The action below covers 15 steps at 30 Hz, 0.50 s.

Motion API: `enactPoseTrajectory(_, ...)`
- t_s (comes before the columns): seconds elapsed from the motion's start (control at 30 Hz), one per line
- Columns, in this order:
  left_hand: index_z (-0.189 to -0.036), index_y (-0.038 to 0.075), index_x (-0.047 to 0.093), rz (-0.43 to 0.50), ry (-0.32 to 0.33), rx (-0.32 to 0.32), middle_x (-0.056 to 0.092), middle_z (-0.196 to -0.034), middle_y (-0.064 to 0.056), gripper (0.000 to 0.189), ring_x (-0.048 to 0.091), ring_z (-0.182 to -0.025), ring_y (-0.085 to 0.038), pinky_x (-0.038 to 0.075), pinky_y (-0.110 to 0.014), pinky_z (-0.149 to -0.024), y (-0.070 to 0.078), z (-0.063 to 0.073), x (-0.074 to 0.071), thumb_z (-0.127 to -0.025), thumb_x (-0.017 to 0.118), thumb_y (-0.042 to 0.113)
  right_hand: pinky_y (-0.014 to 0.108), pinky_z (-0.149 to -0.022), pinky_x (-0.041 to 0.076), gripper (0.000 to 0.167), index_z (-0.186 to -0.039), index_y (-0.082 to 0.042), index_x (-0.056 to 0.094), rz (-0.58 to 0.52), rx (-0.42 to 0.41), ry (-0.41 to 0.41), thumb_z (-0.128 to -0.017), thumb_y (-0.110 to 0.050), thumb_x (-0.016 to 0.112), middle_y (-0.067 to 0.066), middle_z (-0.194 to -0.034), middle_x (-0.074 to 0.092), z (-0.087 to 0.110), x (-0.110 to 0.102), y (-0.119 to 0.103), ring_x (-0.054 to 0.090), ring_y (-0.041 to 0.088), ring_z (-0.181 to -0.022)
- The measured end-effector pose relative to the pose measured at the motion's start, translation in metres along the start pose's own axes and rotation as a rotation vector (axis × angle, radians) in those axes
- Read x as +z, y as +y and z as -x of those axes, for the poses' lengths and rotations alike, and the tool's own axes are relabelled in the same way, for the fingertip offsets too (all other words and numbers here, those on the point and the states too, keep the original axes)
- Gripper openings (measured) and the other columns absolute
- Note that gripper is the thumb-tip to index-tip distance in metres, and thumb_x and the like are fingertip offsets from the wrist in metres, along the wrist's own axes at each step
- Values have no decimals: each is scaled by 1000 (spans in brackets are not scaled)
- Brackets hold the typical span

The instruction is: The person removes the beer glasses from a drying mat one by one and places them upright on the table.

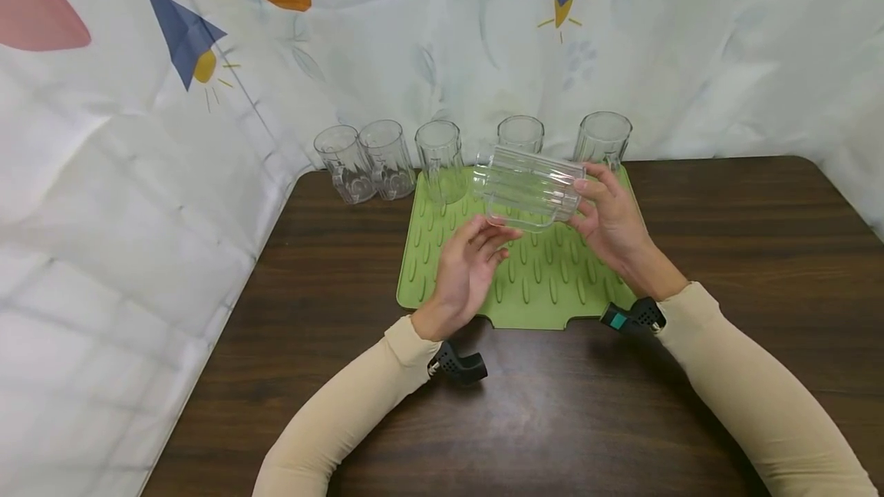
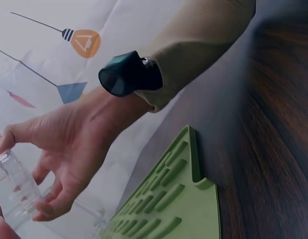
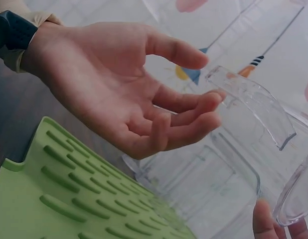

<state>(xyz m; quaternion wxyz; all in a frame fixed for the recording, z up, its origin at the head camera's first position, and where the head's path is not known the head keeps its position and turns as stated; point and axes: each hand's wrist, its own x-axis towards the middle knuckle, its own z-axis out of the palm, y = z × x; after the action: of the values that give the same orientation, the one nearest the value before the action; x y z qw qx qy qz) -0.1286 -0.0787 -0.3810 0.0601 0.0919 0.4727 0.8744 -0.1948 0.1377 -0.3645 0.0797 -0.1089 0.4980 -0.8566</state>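
Grasping a clear mug (image 1: 528,184) by one end between the bent fingers and thumb of the right hand (image 1: 611,222). Holding it sideways, raised off a green mat (image 1: 528,305), with its handle (image 1: 535,228) on the underside, toward the left fingers. Having the left hand (image 1: 468,271) close to the handle, fingers released and loosely bent; cannot tell whether touching it or only just beside it. Can see a far-right mug (image 1: 603,133) upright beyond the right fingers, and a half-hidden mug (image 1: 521,132) behind the held one, likewise past the fingers. Can make out a middle mug (image 1: 440,159) standing on the mat beyond the left fingers, then, farther to the left of those fingers, an outer mug (image 1: 344,163) and its close neighbour (image 1: 388,159), both upright on the dark wooden tabletop (image 1: 552,420). Wearing beige sleeves (image 1: 352,401), with a small black camera (image 1: 461,366) at each wrist, just behind the fingers. Facing a white patterned cloth (image 1: 414,14), hung beyond fingers and mugs alike.
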Motion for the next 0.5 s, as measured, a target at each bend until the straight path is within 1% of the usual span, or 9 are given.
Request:
enactPoseTrajectory(0.13,-109,22,65,33,12,-28,69,-107,8,36,65,-107,-10,48,-23,-93,0,-1,2,-108,32,34,23,-84,61,20,-121,-18,52,0,12,-1,-103,-12,53,-1,-124,58,-1,1,5,67,11,-102)
enactPoseTrajectory(0.27,-107,22,67,112,35,-34,70,-102,7,39,66,-102,-10,48,-26,-96,0,-4,6,-109,29,31,23,-86,60,22,-124,-19,52,-12,29,-1,-103,-12,55,-2,-124,60,-1,3,9,67,11,-102)
enactPoseTrajectory(0.37,-104,21,66,184,70,-28,73,-95,7,39,68,-100,-11,50,-27,-99,-1,-5,8,-110,28,27,23,-88,60,25,-126,-19,50,-1,35,-11,-102,-14,55,-1,-125,59,-1,4,11,67,11,-103)
enactPoseTrajectory(0.5,-102,19,66,258,123,-12,76,-87,6,38,72,-98,-14,54,-27,-99,-1,-6,9,-110,29,25,22,-87,60,26,-127,-20,49,25,46,-16,-102,-15,55,-1,-126,58,-2,6,14,66,11,-104)
